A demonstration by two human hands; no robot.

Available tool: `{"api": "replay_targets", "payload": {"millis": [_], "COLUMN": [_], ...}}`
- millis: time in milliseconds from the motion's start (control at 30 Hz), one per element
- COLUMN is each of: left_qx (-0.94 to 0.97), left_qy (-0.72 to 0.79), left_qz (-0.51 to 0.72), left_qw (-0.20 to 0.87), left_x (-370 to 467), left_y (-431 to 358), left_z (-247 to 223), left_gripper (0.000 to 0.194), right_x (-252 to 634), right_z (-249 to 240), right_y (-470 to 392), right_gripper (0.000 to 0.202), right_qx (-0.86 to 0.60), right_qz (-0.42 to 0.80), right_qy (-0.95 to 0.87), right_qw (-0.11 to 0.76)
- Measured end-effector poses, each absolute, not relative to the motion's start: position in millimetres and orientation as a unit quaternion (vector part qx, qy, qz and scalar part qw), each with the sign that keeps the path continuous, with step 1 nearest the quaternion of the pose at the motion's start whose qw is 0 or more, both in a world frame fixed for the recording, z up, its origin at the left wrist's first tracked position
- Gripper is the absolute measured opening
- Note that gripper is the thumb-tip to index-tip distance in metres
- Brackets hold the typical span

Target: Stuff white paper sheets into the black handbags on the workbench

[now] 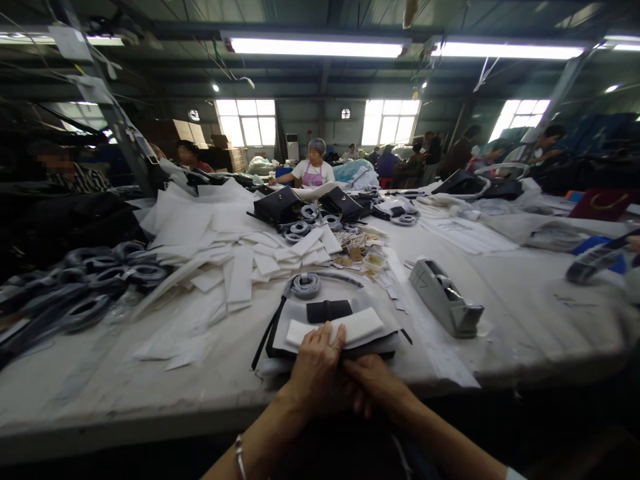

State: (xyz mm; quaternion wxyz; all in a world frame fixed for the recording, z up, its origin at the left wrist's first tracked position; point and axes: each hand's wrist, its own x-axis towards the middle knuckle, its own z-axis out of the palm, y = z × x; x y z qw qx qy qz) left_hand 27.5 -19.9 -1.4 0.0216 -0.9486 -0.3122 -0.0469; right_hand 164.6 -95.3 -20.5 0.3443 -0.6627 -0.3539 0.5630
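Observation:
A black bag (280,348) lies at the table's front edge, with translucent wrapping and a white foam strip (365,326) on its upper side. Pressing on that strip is my left hand (320,350), its fingers close together. My right hand (373,383) is at the bag's near edge, partly under it; its fingers are curled and blurred, and what they may hold is hidden. Behind the strip sits a small black piece (329,311). A wrapped coiled strap (305,285) rests just beyond the bag.
A grey tape dispenser (445,300) stands to the right. White foam sheets (240,273) are heaped left of centre, wrapped coiled straps (100,277) further left. Black bags (277,205) lie beyond. Across the table is a person (315,167); others are behind.

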Motion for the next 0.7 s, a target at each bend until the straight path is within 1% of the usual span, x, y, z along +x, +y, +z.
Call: {"api": "replay_targets", "payload": {"millis": [67, 133, 167, 200, 233, 300, 367, 500, 600, 700], "left_qx": [-0.944, -0.939, -0.937, -0.936, -0.935, -0.934, -0.936, -0.937, -0.934, -0.937], "left_qy": [-0.311, -0.304, -0.301, -0.298, -0.295, -0.285, -0.273, -0.262, -0.263, -0.264], "left_qz": [-0.098, -0.135, -0.148, -0.157, -0.163, -0.167, -0.159, -0.104, -0.073, -0.061], "left_qw": [0.055, 0.082, 0.092, 0.102, 0.111, 0.131, 0.153, 0.205, 0.229, 0.221], "left_x": [26.2, 25.2, 24.7, 24.2, 23.7, 22.6, 22.2, 27.1, 34.3, 37.7], "left_y": [-23.6, -24.5, -24.1, -23.5, -22.7, -21.4, -21.2, -24.9, -27.6, -27.2], "left_z": [-20.2, -33.3, -37.7, -40.7, -42.7, -44.0, -42.8, -38.5, -36.5, -32.8], "left_gripper": [0.058, 0.057, 0.057, 0.056, 0.055, 0.054, 0.054, 0.054, 0.051, 0.049], "right_x": [179.3, 197.1, 206.3, 215.1, 223.4, 237.4, 247.0, 252.7, 248.7, 239.8], "right_z": [-7.4, 9.7, 16.6, 20.8, 21.5, 12.6, -4.9, -33.4, -36.4, -30.0], "right_y": [-106.1, -112.3, -112.4, -110.6, -107.3, -98.3, -90.4, -87.0, -91.1, -95.3], "right_gripper": [0.034, 0.025, 0.019, 0.019, 0.026, 0.040, 0.044, 0.046, 0.046, 0.046], "right_qx": [-0.680, -0.650, -0.620, -0.585, -0.551, -0.500, -0.473, -0.462, -0.462, -0.481], "right_qz": [0.437, 0.237, 0.130, 0.037, -0.042, -0.147, -0.195, -0.228, -0.245, -0.250], "right_qy": [-0.475, -0.616, -0.678, -0.729, -0.769, -0.813, -0.827, -0.815, -0.806, -0.797], "right_qw": [0.349, 0.376, 0.374, 0.353, 0.322, 0.259, 0.234, 0.265, 0.277, 0.265]}}
